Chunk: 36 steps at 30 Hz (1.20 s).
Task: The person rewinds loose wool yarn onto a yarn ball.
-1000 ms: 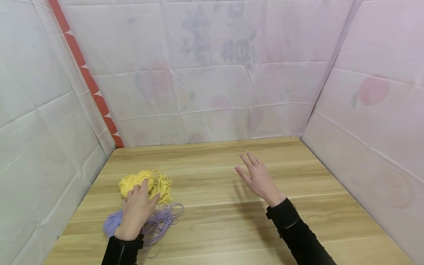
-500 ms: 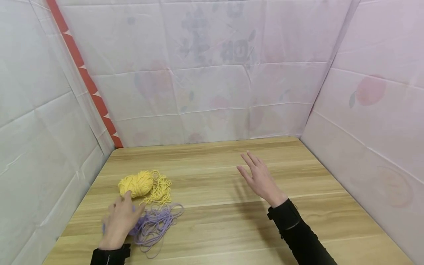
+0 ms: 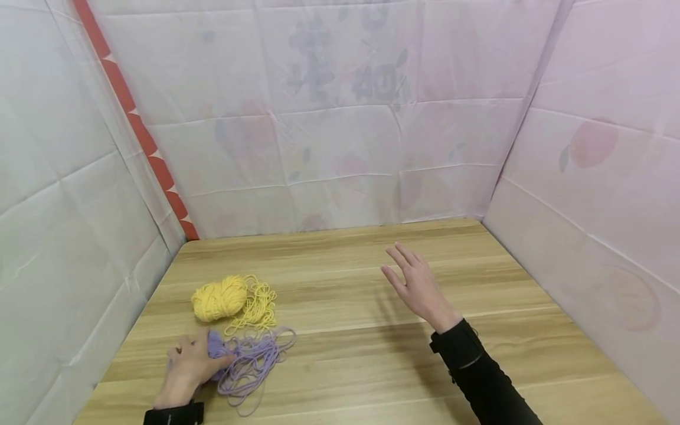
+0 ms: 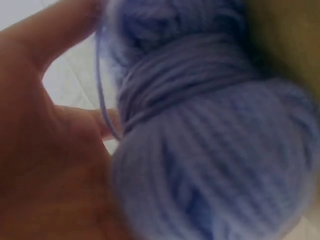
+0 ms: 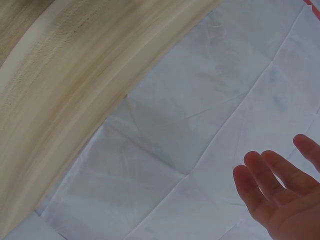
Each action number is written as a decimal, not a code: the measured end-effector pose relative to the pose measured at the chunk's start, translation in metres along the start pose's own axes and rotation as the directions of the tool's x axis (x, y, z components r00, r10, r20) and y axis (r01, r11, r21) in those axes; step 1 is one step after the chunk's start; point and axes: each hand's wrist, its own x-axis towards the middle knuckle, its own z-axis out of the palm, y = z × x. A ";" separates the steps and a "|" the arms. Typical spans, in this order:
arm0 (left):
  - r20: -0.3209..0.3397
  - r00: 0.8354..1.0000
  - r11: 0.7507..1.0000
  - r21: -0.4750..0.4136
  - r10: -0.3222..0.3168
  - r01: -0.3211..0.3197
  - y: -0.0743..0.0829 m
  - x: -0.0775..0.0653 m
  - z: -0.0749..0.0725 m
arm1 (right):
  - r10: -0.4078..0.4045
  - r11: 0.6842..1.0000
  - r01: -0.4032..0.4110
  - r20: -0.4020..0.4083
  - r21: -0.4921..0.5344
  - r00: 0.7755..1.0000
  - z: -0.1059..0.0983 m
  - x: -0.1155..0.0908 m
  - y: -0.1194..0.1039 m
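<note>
My left hand grips the wound body of a purple skein of yarn, thumb on its right and bent fingers over its far left in the head view. In the left wrist view the skein fills much of the frame, with a band of strands round its waist. Its loose purple strands spread to the right on the table. Just beyond lies a yellow skein of yarn, with loose yellow strands beside it. My right hand is held above the table on the right, fingers extended, holding nothing.
The wood-grain table is bounded by a white sheeted wall at the back, a left sheet and a right sheet with faint fruit prints. A red strip runs down the back left corner.
My left hand has moved from over the yellow skein toward me and left, down onto the purple skein, and its fingers have closed round it. The right hand has barely moved.
</note>
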 end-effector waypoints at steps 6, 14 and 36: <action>-0.029 0.999 1.000 0.009 0.029 -0.029 -0.002 0.005 0.000 | -0.024 1.000 0.024 -0.027 -0.004 0.999 0.002 0.000 0.000; -0.104 0.989 0.994 0.029 0.106 -0.104 0.020 0.003 -0.013 | -0.069 0.998 0.068 -0.056 -0.018 0.996 0.004 0.004 -0.004; -0.481 0.672 0.798 0.107 0.563 -0.593 0.197 0.002 -0.039 | -0.134 0.770 -0.020 0.192 0.638 0.972 0.010 0.043 -0.081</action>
